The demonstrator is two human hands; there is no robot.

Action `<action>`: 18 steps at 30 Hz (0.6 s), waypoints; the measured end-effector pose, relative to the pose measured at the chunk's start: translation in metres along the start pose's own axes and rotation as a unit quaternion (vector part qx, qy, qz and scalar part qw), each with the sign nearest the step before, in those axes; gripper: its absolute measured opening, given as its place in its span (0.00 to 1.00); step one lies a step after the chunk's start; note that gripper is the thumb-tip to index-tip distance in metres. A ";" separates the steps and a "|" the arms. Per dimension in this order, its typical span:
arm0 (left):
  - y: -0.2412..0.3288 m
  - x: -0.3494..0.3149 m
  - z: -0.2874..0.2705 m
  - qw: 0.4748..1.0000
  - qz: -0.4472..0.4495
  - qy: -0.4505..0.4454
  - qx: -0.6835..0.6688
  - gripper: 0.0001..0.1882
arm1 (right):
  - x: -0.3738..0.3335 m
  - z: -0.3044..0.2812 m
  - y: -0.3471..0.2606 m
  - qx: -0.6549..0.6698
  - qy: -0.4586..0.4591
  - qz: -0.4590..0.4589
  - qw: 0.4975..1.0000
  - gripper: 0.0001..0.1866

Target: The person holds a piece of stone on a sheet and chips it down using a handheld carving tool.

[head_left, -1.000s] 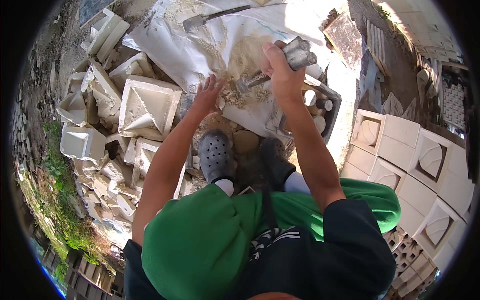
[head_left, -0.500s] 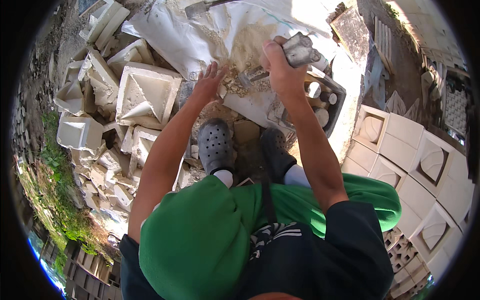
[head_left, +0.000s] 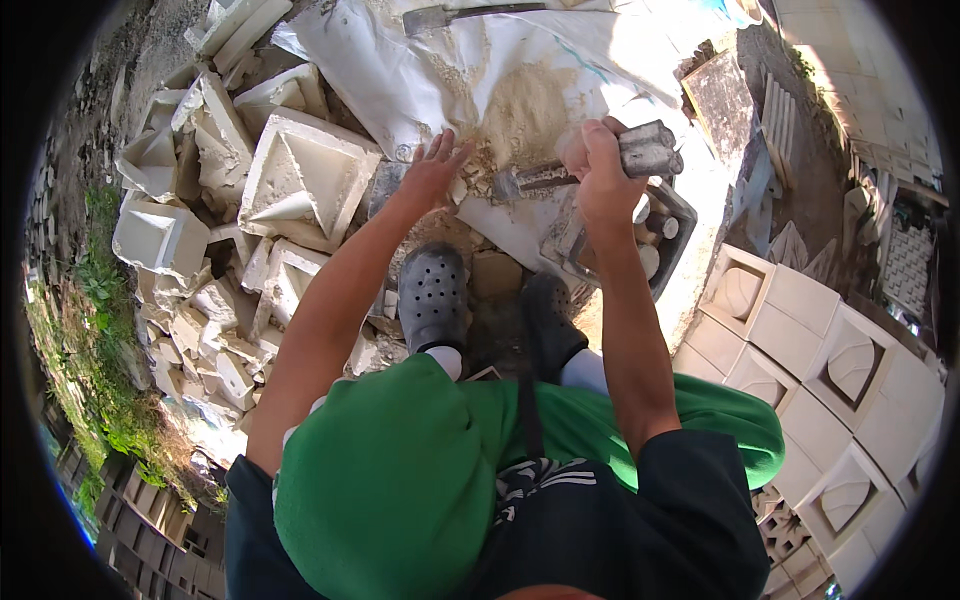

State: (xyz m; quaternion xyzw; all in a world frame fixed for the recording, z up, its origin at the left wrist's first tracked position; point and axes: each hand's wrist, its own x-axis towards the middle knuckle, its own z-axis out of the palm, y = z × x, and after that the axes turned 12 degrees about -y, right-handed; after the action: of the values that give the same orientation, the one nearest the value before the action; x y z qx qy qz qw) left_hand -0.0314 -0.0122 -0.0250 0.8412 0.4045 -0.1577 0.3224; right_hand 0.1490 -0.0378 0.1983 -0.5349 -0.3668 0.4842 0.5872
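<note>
I am looking down past green trousers point(head_left: 400, 470) and two dark perforated clogs point(head_left: 432, 297) standing on the ground. Beyond them the left hand point(head_left: 432, 172) is resting flat with fingers released, spread on the sandy white sheet point(head_left: 520, 70), where half a second ago it was lying slightly lower. The right hand point(head_left: 597, 170) is keeping its fingers clenched around the grey metal tool point(head_left: 600, 165), blade pointing left toward the sand pile point(head_left: 520, 110). Broken plaster moulds point(head_left: 300, 180) are crowding the left edge and stacked white blocks point(head_left: 830, 360) the right, leaving little open room. A shovel point(head_left: 470, 15) is lying farthest off.
</note>
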 end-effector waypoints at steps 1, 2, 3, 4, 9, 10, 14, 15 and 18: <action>0.000 -0.001 -0.001 1.000 -0.006 -0.003 -0.007 0.67 | -0.003 0.001 -0.010 -0.012 -0.002 -0.015 1.000 0.17; 0.000 -0.001 -0.004 1.000 -0.001 0.005 -0.006 0.67 | -0.008 -0.001 -0.021 -0.013 -0.007 -0.007 1.000 0.17; 0.000 -0.006 -0.004 1.000 0.003 0.015 -0.002 0.67 | -0.014 -0.003 -0.034 -0.003 -0.025 -0.038 0.999 0.17; -0.001 -0.005 -0.003 1.000 0.001 0.016 -0.003 0.67 | -0.018 -0.003 -0.040 0.007 -0.040 -0.075 0.996 0.17; 0.002 0.002 -0.003 1.000 0.013 0.022 -0.006 0.67 | -0.032 -0.005 0.014 -0.003 -0.003 -0.066 0.998 0.17; 0.004 0.002 -0.006 1.000 0.017 0.025 -0.004 0.67 | -0.031 -0.006 0.024 -0.005 -0.023 -0.063 0.998 0.14; 0.002 -0.002 -0.005 1.000 0.004 0.013 -0.017 0.66 | -0.024 0.002 0.013 0.011 -0.022 -0.006 1.000 0.11; 0.000 -0.003 -0.002 1.000 0.006 0.018 -0.013 0.66 | -0.023 0.007 0.000 0.011 -0.025 -0.002 1.000 0.11; -0.004 -0.002 -0.001 1.000 0.007 0.028 0.003 0.66 | -0.027 0.012 -0.034 -0.006 0.006 -0.067 0.998 0.17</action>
State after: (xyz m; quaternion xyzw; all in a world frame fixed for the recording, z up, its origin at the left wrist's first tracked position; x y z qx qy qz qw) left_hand -0.0360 -0.0108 -0.0245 0.8490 0.4071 -0.1336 0.3093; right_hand 0.1364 -0.0591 0.2363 -0.5155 -0.4013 0.4382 0.6174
